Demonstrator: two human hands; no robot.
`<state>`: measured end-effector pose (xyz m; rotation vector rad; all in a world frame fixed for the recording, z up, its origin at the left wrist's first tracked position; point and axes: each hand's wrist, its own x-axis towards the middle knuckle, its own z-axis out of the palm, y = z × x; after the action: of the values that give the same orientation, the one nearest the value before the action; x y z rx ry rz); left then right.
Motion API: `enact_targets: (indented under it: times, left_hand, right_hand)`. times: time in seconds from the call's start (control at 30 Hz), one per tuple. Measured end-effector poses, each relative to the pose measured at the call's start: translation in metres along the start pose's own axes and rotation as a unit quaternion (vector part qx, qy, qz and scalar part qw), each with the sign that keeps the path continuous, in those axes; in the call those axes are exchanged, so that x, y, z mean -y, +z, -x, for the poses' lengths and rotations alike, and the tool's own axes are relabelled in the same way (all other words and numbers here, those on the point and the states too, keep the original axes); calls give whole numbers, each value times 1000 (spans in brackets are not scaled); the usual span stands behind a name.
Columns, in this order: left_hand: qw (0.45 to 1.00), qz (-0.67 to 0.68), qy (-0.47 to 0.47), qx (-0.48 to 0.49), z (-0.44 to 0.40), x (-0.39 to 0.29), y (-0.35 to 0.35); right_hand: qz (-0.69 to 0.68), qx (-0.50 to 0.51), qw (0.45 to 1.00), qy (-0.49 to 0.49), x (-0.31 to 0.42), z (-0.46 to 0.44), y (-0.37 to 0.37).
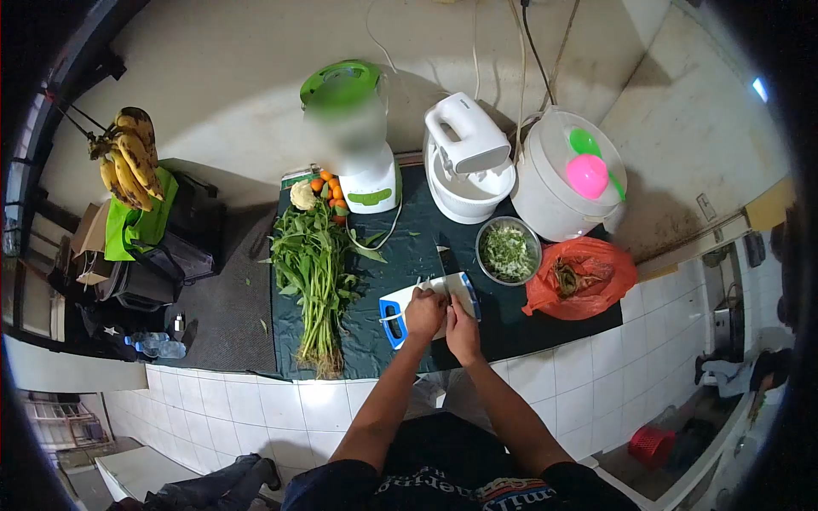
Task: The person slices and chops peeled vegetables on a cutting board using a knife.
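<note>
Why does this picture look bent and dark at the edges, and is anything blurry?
Head view: probably a very wide lens, with curved lines and black corners. Head view: a smeared patch over the blender, while the mixer and cutting board look clearer. Head view: soft shadows on the wall, bright spot at upper right.

At the desk (396,255), your right hand (463,332) has its grip on a knife (444,259) over the white-and-blue cutting board (469,294), your left hand (424,313) close beside it, with a leafy bundle (319,294) to the left and a bowl (539,249) of chopped greens (507,251) near an orange bag (601,294) to the right.
</note>
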<state>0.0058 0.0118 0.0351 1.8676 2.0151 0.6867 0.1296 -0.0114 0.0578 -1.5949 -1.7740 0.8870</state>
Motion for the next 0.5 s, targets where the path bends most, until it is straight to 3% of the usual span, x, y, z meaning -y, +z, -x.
enact_targets:
  times: [0.43, 0.5]
  left_hand:
    - [1000, 1, -9, -22, 1, -3, 2]
    - [1000, -3, -7, -24, 2, -6, 1]
  right_hand:
    - [6, 0, 1000, 14, -6, 0, 3]
    - [4, -10, 1000, -29, -4, -7, 4]
